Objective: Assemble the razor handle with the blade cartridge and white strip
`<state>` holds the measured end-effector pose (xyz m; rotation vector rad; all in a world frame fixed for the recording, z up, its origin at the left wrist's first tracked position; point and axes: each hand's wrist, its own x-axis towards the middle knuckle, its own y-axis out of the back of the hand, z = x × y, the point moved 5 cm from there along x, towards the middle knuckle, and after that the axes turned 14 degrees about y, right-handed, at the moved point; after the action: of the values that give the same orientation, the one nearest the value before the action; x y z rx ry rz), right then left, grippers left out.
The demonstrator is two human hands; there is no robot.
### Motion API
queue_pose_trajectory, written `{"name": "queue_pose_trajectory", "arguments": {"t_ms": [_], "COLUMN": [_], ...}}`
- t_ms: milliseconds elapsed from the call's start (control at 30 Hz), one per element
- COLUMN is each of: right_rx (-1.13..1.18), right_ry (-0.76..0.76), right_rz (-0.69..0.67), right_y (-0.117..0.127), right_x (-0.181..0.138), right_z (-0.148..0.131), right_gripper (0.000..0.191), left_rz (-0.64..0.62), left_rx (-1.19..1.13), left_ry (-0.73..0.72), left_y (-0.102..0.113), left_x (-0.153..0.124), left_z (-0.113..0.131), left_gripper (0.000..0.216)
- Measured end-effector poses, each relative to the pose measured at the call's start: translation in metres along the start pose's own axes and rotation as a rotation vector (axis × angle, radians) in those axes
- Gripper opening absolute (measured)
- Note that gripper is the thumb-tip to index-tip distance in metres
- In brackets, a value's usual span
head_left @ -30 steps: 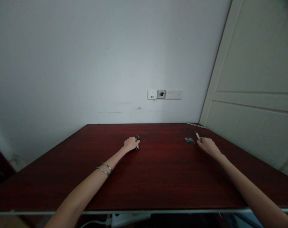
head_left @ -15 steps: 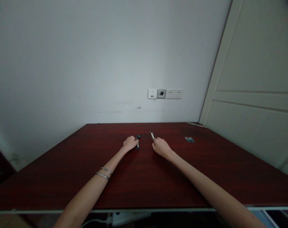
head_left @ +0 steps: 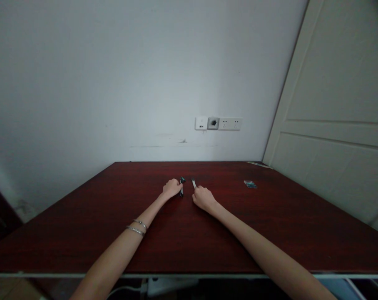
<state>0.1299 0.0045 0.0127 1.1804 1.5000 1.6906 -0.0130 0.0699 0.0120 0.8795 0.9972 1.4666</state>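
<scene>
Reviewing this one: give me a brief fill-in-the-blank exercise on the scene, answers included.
1. The left hand grips a dark-headed item; the slim pale item is in the ____ hand.
2. Silvery bracelets circle the person's ____ arm.
3. The sockets are set in the ____.
Missing words: right; left; wall.

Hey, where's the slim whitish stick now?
In the head view, the slim whitish stick is in the right hand, over the dark red table, just right of the black-and-silver object in the left hand.
</scene>
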Motion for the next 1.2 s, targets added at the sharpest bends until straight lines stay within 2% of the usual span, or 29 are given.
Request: {"name": "queue_pose_trajectory", "arguments": {"t_ms": [200,467,633,700,767,867,967,1067,1200], "right_rx": [0.017,0.046,0.053,0.057,0.088,0.138,0.137,0.082,0.136], "right_ry": [0.013,0.004,0.000,0.008,0.019,0.041,-0.002,-0.143,-0.283], "right_rz": [0.026,-0.022,0.021,0.104,0.200,0.326,0.419,0.352,0.197], "right_y": [-0.001,-0.005,0.010,0.025,0.042,0.061,0.065,0.049,0.021], "right_x": [0.003,0.003,0.002,0.001,-0.004,-0.020,-0.047,-0.077,-0.102], "right_z": [-0.006,-0.011,0.001,0.021,0.054,0.122,0.196,0.255,0.292], "right_gripper": [0.032,0.031,0.036,0.038,0.041,0.039,0.038,0.041,0.054], "left_rz": [0.007,0.001,0.012,0.016,0.025,0.060,0.093,0.099,0.084], "left_rx": [-0.025,-0.035,-0.056,-0.073,-0.102,-0.181,-0.263,-0.320,-0.322], "left_ry": [0.005,-0.002,0.007,0.007,-0.007,-0.060,-0.120,-0.177,-0.255], "left_y": [-0.001,-0.003,0.000,0.002,0.004,0.011,0.016,0.019,0.019], "left_x": [0.001,0.002,0.002,0.002,0.003,0.005,0.005,0.003,-0.004], "left_z": [-0.001,-0.001,-0.001,-0.001,-0.001,0.002,0.009,0.018,0.032], "left_gripper": [0.032,0.032,0.030,0.030,0.030,0.028,0.027,0.028,0.030]}}
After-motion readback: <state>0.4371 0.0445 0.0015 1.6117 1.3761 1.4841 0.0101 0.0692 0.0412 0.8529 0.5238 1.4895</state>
